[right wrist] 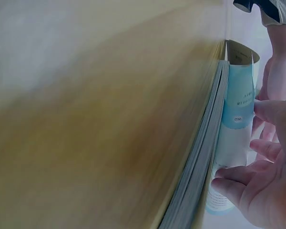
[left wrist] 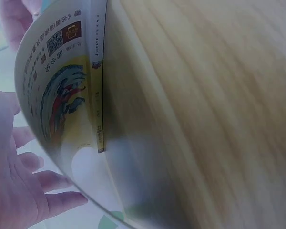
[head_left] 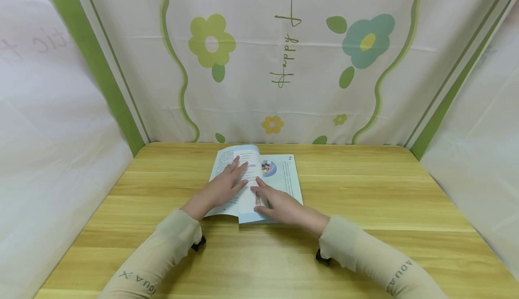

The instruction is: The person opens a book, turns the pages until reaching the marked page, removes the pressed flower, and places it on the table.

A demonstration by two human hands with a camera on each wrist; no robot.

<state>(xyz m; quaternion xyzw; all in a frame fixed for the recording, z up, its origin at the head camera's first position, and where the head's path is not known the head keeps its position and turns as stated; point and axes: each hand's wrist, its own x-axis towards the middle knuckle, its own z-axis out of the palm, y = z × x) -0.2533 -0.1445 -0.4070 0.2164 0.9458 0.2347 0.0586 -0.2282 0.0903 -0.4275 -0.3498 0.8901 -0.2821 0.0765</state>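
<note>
An open paperback book (head_left: 289,186) lies on the wooden table, its left side lifted in a curve. My left hand (head_left: 225,186) rests on the left pages with fingers spread and extended. Near the fold, my right hand (head_left: 281,204) touches a partly raised page with its fingers extended, thumb lowest. In the left wrist view the curled cover (left wrist: 62,100) shows a QR code and a wave-like picture beside my left hand (left wrist: 14,176). The right wrist view has the page stack edge (right wrist: 200,148) and a bent blue-and-white page (right wrist: 238,105) close to my right hand (right wrist: 271,167).
The wooden table (head_left: 365,191) extends around the book on all sides. White cloth walls stand behind it and at both sides; the back cloth (head_left: 251,96) carries flowers and lettering. A dark wrist device (head_left: 198,243) sits under the left sleeve, another (head_left: 323,257) under the right.
</note>
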